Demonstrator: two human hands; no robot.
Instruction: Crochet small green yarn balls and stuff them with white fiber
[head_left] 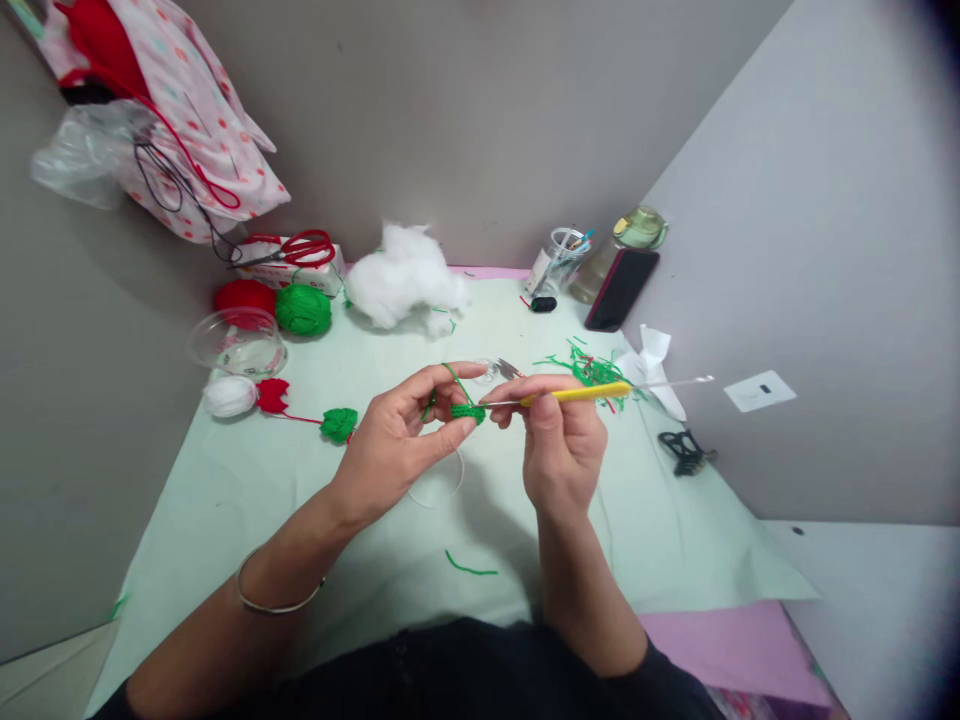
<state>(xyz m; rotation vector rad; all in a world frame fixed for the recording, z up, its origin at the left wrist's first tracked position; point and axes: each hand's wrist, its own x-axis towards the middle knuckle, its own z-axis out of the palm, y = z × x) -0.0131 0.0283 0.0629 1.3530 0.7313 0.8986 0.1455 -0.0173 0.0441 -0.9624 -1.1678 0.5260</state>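
Between the thumb and fingers of my left hand (401, 425) is a small green crochet piece (468, 412). Green yarn (452, 376) runs from it up over my left index finger. My right hand (562, 445) grips a crochet hook (577, 394) by its yellow handle. The hook's thin metal shaft points left and its tip meets the green piece; whether it goes through a stitch is too small to tell. Another metal end sticks out of the handle to the right. Below my hands lies a loose strand of green yarn (471, 571).
Green (303, 310), red (245, 300) and white (229, 397) yarn balls sit at the left near a clear plastic bowl (247, 350). Red-handled scissors (307, 249) rest on a box. White stuffing (401, 280), yarn scraps (592, 370), a phone (622, 290) and a black hair clip (684, 453) surround my hands.
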